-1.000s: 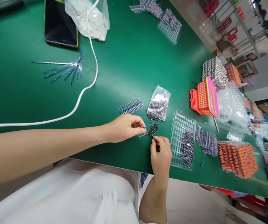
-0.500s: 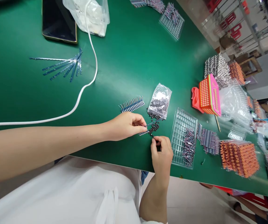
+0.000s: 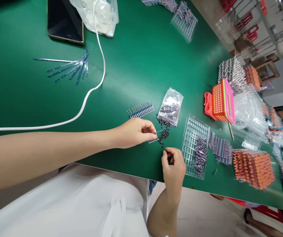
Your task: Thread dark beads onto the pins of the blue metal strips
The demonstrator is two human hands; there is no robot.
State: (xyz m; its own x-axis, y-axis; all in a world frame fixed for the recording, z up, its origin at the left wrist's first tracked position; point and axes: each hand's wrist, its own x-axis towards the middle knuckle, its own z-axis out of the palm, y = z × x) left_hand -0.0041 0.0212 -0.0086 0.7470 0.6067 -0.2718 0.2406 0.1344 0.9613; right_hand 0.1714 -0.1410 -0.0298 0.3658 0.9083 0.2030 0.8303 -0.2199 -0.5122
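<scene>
My left hand [image 3: 140,133] is closed in a pinch on a thin blue strip [image 3: 165,128], which slants out over a pile of small dark beads [image 3: 164,134]. The end of a second, comb-like strip [image 3: 153,140] shows just below those fingertips. My right hand [image 3: 174,164] hovers just below the beads with thumb and index finger pressed together; whatever they hold, if anything, is too small to name. Above the pile lies a clear plastic bag [image 3: 171,104] of the same beads. A blue strip with a row of wire pins [image 3: 141,109] rests behind my left hand.
Right of my right hand sits a clear gridded tray [image 3: 188,141] partly filled with small pieces. Farther right are pinned strips [image 3: 222,150], an orange stack [image 3: 253,169] and a basket [image 3: 218,102]. A white cable [image 3: 83,103], blue strips [image 3: 68,69] and a phone [image 3: 64,21] lie left.
My right hand has drawn slightly down and right, away from the bead pile, still pinched. My left hand keeps its hold on the blue strip. The whole view has shifted a little.
</scene>
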